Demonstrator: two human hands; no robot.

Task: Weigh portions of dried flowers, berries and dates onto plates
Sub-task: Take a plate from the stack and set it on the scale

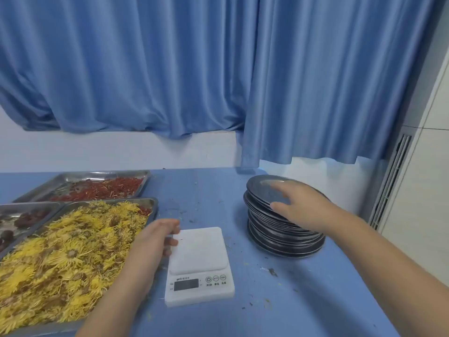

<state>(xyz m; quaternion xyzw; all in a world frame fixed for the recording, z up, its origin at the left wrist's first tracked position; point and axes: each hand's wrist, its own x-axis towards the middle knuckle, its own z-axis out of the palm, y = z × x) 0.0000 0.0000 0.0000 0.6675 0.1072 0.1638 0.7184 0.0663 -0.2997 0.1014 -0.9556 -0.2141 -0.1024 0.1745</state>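
My right grip [298, 207] is on the stack of dark metal plates [284, 239] at the right of the blue bench [303, 307]. My fingers are spread over the face of the top plate [266, 188] and my thumb is hooked on its near rim, so I hold that plate pinched. It sits tilted against the plates beneath it.

My left grip [153, 242] is at the far left corner of the white digital scale [199, 263], fingers curled narrow against the edge of the weighing platform. The blur there keeps me from telling whether I hold the scale or only touch it. The scale stands in the middle of the bench, near me, its platform bare and its display [185, 284] dark.

Just beside the scale on the left, a steel tray [151, 203] is heaped with yellow dried chrysanthemum flowers [73, 254]. Behind it, a second tray [143, 175] carries red dried berries [104, 189]. At the left edge, a third tray [36, 205] holds dark red dates [26, 218].

Small crumbs [272, 272] lie scattered on the bench between scale and plates. A blue curtain [218, 69] hangs behind.
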